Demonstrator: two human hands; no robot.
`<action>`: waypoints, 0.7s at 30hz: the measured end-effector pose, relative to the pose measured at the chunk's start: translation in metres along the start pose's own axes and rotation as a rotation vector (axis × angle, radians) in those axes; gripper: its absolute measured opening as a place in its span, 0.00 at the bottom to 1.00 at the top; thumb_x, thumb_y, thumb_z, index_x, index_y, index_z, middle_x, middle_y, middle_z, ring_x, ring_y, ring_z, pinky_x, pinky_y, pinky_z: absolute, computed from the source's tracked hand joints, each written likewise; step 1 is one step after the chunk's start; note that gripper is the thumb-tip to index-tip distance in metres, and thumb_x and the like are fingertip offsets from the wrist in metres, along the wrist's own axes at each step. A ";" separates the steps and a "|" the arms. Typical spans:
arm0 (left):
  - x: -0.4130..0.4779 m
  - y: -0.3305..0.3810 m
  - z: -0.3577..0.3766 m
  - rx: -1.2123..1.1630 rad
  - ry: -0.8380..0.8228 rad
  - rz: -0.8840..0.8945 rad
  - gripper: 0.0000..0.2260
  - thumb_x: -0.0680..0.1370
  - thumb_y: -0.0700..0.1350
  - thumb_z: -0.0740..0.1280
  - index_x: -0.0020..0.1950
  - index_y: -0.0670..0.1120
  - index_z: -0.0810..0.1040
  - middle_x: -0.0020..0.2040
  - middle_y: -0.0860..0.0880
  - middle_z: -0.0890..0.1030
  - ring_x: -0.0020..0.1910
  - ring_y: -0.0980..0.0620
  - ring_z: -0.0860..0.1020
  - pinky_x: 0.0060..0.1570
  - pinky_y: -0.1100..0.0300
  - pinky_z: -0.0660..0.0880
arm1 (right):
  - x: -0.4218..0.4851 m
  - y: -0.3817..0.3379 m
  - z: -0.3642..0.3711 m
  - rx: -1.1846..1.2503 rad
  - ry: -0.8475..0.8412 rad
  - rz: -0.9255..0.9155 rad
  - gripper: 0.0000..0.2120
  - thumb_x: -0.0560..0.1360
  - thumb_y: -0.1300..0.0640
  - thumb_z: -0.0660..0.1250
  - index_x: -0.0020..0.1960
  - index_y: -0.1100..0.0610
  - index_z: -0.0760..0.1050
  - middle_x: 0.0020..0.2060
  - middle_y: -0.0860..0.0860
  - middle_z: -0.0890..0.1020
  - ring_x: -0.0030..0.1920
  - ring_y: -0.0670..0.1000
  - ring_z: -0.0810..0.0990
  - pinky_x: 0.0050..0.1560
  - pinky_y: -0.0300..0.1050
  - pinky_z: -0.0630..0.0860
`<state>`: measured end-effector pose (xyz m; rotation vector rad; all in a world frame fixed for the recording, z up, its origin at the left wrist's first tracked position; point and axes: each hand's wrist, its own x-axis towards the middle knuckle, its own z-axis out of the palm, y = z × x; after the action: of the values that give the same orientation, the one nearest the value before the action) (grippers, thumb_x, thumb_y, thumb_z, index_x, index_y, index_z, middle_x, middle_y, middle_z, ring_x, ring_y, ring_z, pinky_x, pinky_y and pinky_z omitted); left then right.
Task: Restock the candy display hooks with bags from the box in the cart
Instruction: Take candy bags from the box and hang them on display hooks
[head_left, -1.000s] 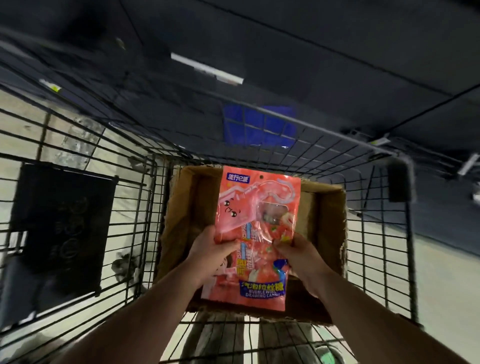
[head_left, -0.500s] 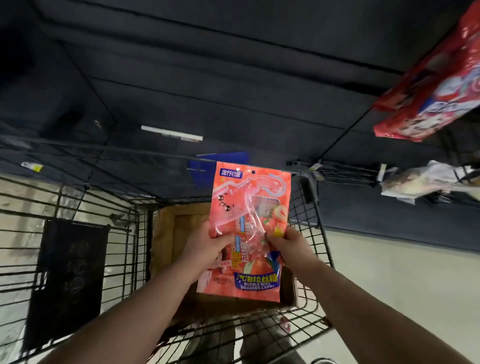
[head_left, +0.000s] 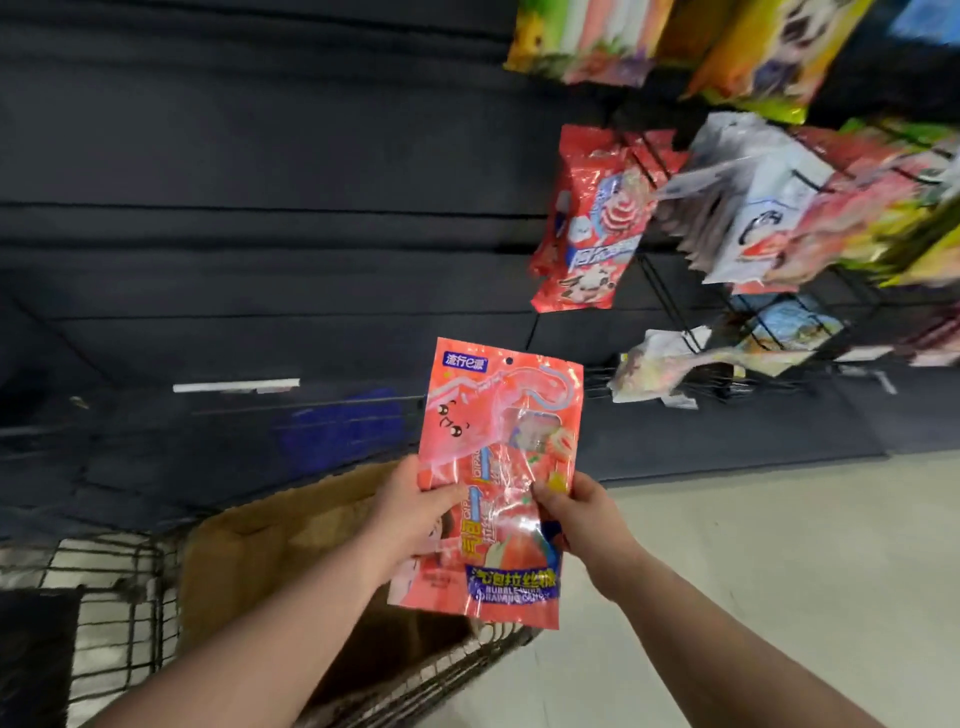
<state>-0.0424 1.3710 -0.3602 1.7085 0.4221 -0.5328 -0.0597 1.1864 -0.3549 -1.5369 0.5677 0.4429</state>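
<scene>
Both hands clamp one candy bag (head_left: 500, 467), held upright between them. The left hand (head_left: 415, 512) pinches its left edge with the thumb on the front, and the right hand (head_left: 576, 514) pinches the right edge the same way. The bag looks like thin glossy film: light, floppy and probably slick. A two-sided pinch at mid-height keeps it flat. For hanging, I would shift the grip toward the stiffer top seam, just beside the small punched hole (head_left: 509, 360), and avoid squeezing the loose sweets inside.

Just below and left of the hands sits the open cardboard box (head_left: 270, 540) inside the wire cart (head_left: 135, 571).

Further off, above and right of the right hand, a red bag (head_left: 587, 223) hangs on the black wire display rack (head_left: 670, 306), with more blurred packets beside it.
</scene>
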 end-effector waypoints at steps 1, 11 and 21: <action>-0.004 0.005 0.018 0.005 -0.010 0.008 0.09 0.76 0.42 0.69 0.53 0.50 0.72 0.50 0.49 0.82 0.46 0.51 0.83 0.36 0.60 0.78 | -0.006 0.000 -0.019 0.008 0.020 -0.013 0.08 0.79 0.58 0.64 0.56 0.60 0.74 0.45 0.52 0.84 0.40 0.49 0.84 0.33 0.39 0.77; -0.057 0.046 0.213 0.092 -0.095 0.170 0.08 0.74 0.40 0.72 0.50 0.46 0.75 0.45 0.47 0.83 0.42 0.51 0.83 0.39 0.56 0.79 | -0.070 0.013 -0.219 0.089 0.202 -0.111 0.10 0.78 0.58 0.65 0.56 0.63 0.75 0.47 0.58 0.85 0.43 0.56 0.85 0.40 0.46 0.80; -0.087 0.075 0.324 0.107 -0.208 0.242 0.11 0.74 0.41 0.72 0.53 0.46 0.76 0.48 0.46 0.84 0.45 0.50 0.84 0.47 0.52 0.80 | -0.116 0.011 -0.331 0.106 0.297 -0.181 0.09 0.78 0.55 0.65 0.54 0.60 0.75 0.44 0.54 0.85 0.39 0.50 0.85 0.34 0.39 0.78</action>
<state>-0.1116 1.0398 -0.3017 1.7558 0.0368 -0.5563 -0.1807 0.8661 -0.2778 -1.5456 0.6627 0.0440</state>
